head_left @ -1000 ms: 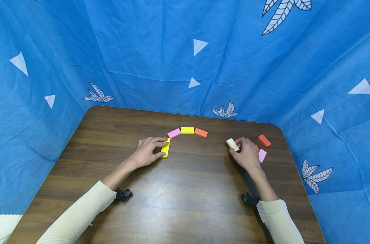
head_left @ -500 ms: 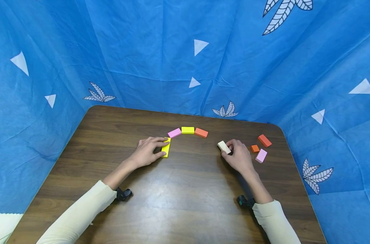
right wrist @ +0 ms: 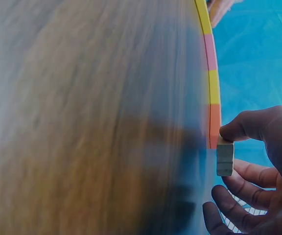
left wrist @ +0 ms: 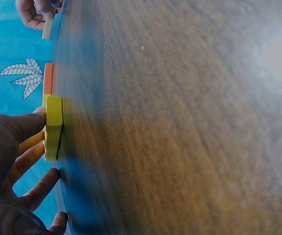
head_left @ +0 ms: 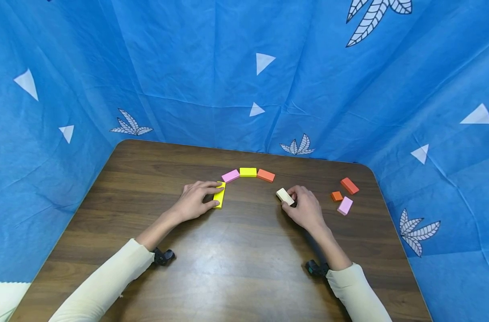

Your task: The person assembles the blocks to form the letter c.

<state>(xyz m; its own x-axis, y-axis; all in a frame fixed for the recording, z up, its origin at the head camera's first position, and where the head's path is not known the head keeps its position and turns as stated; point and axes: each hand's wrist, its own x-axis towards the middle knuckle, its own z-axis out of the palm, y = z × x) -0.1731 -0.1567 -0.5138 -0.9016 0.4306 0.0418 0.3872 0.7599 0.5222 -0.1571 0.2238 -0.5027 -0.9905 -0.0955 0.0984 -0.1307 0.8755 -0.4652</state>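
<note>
At the left of the brown table (head_left: 244, 250), a pale sleeve (head_left: 101, 284) reached in from the near edge, with a black device (head_left: 163, 256) at the wrist. Beyond it, the left hand (head_left: 195, 201) was clamped on a yellow strip (head_left: 218, 197), the thumb at its near end and fingertips at its far end. The strip lay lengthwise from near to far; whether it was one block or two could not be told.

From its far end a curve ran rightward: a pink block (head_left: 230, 175), set at a slant, then a yellow block (head_left: 248, 172), then an orange block (head_left: 266, 175) angled toward the near right, each touching or nearly touching its neighbour.

Farther right and nearer, the right hand (head_left: 304, 208) pinched a cream block (head_left: 285, 197) between thumb and fingers, apart from the orange block. Whether the cream block touched the table could not be told.

To the right of that hand lay a small orange piece (head_left: 337, 196), a lilac block (head_left: 345, 206) just nearer, and a red-orange block (head_left: 350, 186) on the far side.
</note>
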